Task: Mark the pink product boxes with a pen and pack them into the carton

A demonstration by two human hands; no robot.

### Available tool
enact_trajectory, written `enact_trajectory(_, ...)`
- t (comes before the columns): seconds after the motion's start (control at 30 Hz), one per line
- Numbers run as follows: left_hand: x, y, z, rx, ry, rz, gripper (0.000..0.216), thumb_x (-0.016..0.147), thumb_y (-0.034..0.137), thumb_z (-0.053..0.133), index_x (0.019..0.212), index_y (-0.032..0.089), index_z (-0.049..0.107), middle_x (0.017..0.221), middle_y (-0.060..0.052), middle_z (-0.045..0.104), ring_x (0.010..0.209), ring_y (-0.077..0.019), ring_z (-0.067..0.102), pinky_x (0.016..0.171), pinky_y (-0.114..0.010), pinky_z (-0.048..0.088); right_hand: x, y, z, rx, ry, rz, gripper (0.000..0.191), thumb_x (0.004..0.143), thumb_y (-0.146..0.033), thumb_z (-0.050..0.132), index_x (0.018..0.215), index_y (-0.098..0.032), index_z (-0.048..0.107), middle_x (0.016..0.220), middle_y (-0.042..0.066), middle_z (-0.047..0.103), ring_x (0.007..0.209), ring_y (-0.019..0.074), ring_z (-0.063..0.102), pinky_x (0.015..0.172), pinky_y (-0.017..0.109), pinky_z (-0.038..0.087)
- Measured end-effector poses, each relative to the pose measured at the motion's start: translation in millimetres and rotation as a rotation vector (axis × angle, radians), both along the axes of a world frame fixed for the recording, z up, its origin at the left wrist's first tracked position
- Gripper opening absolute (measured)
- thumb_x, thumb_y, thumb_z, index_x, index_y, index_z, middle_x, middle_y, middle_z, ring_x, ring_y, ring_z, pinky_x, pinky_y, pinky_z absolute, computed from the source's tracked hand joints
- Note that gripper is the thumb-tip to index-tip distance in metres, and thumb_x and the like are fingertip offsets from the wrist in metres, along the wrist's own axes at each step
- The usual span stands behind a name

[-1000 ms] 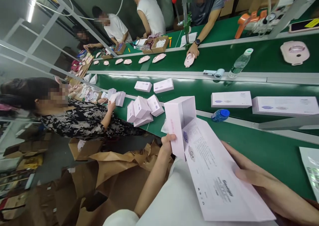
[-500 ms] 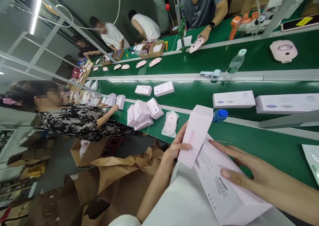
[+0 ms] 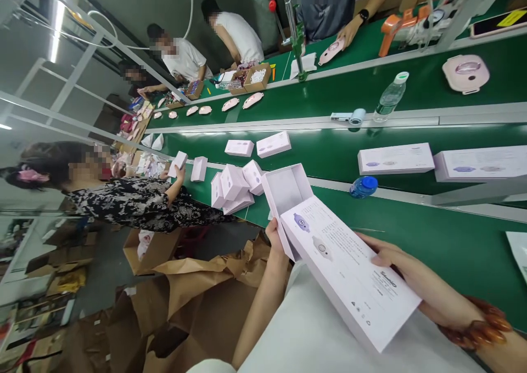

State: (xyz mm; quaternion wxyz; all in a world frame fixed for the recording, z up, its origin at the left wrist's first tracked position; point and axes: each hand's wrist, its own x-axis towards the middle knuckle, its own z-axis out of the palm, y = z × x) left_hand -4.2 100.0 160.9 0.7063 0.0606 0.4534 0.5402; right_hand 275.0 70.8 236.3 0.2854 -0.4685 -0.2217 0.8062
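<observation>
Box: made of smooth, low-sheen card. Belt: finished smooth and glossy. Clear bottle: moulded in plastic. Bracelet: strung with glossy beads. Carton: built of matt, creased cardboard.

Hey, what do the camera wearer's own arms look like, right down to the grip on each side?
The left grip and right grip are bare, with no gloves. A bracelet of chunky, glossy orange-brown beads circles the right wrist. The left forearm is uncovered, and white cloth shows near its elbow, probably a sleeve.
</observation>
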Motion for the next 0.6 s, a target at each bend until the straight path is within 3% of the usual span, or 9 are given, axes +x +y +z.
enact_trajectory(0.13, 6.5, -2.1, 3.9, 0.015, 0.002, -0.067, 0.081, 0.06, 0.068, 0.082, 0.121, 0.015, 0.08, 0.125, -0.02, 0.082, 0.145, -0.0553, 0.06, 0.123, -0.065, 0.046, -15.6, -14.1, -0.8, -0.002, -0.082, 0.017, 0.042, 0.097, -0.054, 0.063, 0.12, -0.028, 0.087, 0.102, 0.013, 0.087, 0.078, 0.0387, 0.085, 0.052, 0.046, 0.065)
enact_trajectory(0.2, 12.4, -0.8, 7.8, 0.017, 0.008, -0.066, 0.084, 0.063, 0.07, 0.08, 0.127, 0.016, 0.079, 0.13, -0.02, 0.081, 0.149, -0.0546, 0.057, 0.123, -0.064, 0.045, -19.4, -24.7, 5.4, 0.191, -0.274, -0.226, 0.036, 0.1, -0.055, 0.059, 0.103, -0.032, 0.086, 0.109, 0.01, 0.086, 0.09, 0.0387, 0.083, 0.067, 0.052, 0.068)
enact_trajectory(0.27, 21.0, -0.7, 11.4, 0.01, 0.021, -0.028, 0.084, 0.067, 0.072, 0.078, 0.132, 0.017, 0.077, 0.134, -0.018, 0.08, 0.153, -0.0518, 0.054, 0.124, -0.061, 0.046, -19.4, -38.6, 9.5, 0.506, -0.496, -0.556, 0.03, 0.104, -0.048, 0.056, 0.096, -0.038, 0.083, 0.113, 0.007, 0.083, 0.106, 0.0389, 0.078, 0.09, 0.059, 0.066)
enact_trajectory(0.3, 26.3, -2.0, 12.9, 0.005, 0.027, -0.009, 0.085, 0.068, 0.072, 0.078, 0.133, 0.018, 0.076, 0.135, -0.018, 0.079, 0.154, -0.0505, 0.054, 0.124, -0.06, 0.046, -19.0, -45.6, 9.2, 0.701, -0.601, -0.644, 0.028, 0.104, -0.044, 0.056, 0.099, -0.04, 0.083, 0.113, 0.007, 0.082, 0.11, 0.0392, 0.076, 0.097, 0.062, 0.063)
enact_trajectory(0.37, 38.2, -7.6, 15.0, -0.019, 0.02, -0.013, 0.086, 0.068, 0.072, 0.079, 0.134, 0.017, 0.075, 0.135, -0.017, 0.08, 0.153, -0.0498, 0.054, 0.124, -0.059, 0.046, -21.0, -56.6, 3.0, 1.074, -0.802, -0.597, 0.025, 0.102, -0.039, 0.059, 0.107, -0.042, 0.083, 0.113, 0.007, 0.081, 0.108, 0.04, 0.072, 0.1, 0.066, 0.059)
enact_trajectory(0.43, 49.6, -16.8, 16.6, -0.059, -0.019, -0.076, 0.086, 0.066, 0.07, 0.081, 0.133, 0.016, 0.076, 0.134, -0.017, 0.08, 0.151, -0.0509, 0.056, 0.125, -0.06, 0.045, -29.6, -61.1, -9.4, 1.271, -0.945, -0.441, 0.025, 0.098, -0.037, 0.061, 0.105, -0.038, 0.085, 0.112, 0.009, 0.081, 0.101, 0.0396, 0.069, 0.098, 0.068, 0.057)
enact_trajectory(0.5, 56.8, -26.1, 19.2, -0.101, -0.068, -0.16, 0.087, 0.066, 0.07, 0.082, 0.133, 0.016, 0.076, 0.138, -0.018, 0.079, 0.151, -0.0523, 0.056, 0.126, -0.063, 0.044, -42.6, -59.8, -25.1, 1.236, -1.008, -0.406, 0.026, 0.097, -0.039, 0.058, 0.098, -0.035, 0.083, 0.11, 0.011, 0.08, 0.099, 0.0391, 0.066, 0.099, 0.07, 0.054)
enact_trajectory(0.6, 53.4, -31.9, 26.6, -0.12, -0.092, -0.203, 0.093, 0.068, 0.074, 0.081, 0.14, 0.016, 0.074, 0.146, -0.019, 0.076, 0.153, -0.0533, 0.054, 0.126, -0.066, 0.043, -53.7, -50.5, -51.4, 1.041, -1.023, -0.262, 0.03, 0.094, -0.049, 0.055, 0.095, -0.034, 0.08, 0.111, 0.015, 0.076, 0.107, 0.0415, 0.064, 0.106, 0.073, 0.05)
